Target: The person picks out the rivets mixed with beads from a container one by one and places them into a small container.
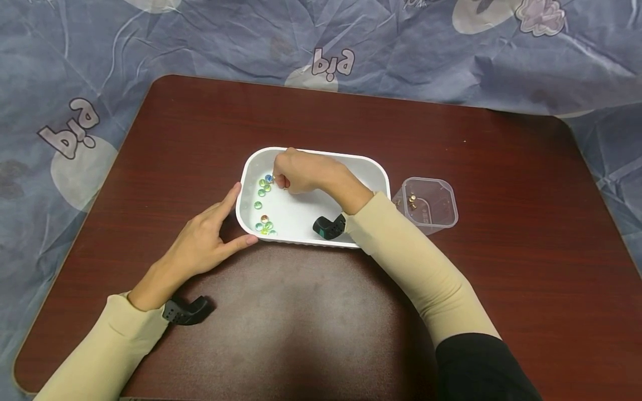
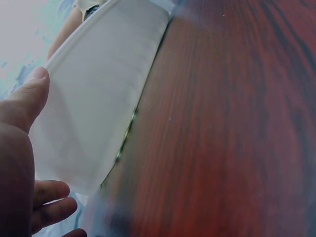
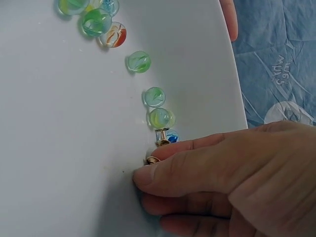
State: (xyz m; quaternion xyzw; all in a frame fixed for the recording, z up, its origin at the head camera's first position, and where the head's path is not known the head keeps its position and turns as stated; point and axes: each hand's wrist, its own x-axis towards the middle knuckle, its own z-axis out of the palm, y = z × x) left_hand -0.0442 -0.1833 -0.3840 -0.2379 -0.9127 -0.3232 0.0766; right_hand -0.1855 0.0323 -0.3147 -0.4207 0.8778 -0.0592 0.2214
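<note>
Pins (image 1: 412, 201), small and brass-coloured: a few inside the clear box (image 1: 441, 210), right of centre in the head view. Right hand (image 1: 303, 172) curled over the upper left part of the white tray (image 1: 311, 214), fingertips down beside the marbles (image 1: 258, 205). Left hand (image 1: 203, 238) spread at the tray's left end, forefinger against the end wall, thumb at the lower left corner. Room to move over the middle of the tray floor; raised rim all round, so best to lift well clear before crossing it. Box just beyond the tray's right end, with a wide stretch of table (image 1: 541, 234) further right.

In the left wrist view, thumb against the tray's pale outer wall at the left of the frame, other fingers apart at lower left. No pins visible from here. Tray probably light and stiff, apt to slide if knocked.

In the right wrist view, held pin (image 3: 152, 160) just below centre, pinched between right thumb and forefinger. Second pin (image 3: 163, 137) just above, close beside the blue marble (image 3: 172, 136); contact hard to tell. Likely light, rigid and hardly fragile, but smooth and easily dropped; best gripped at the narrow stem between the wider ends. Marbles likely to roll if brushed. Nearest edge: tray wall, to the right.
</note>
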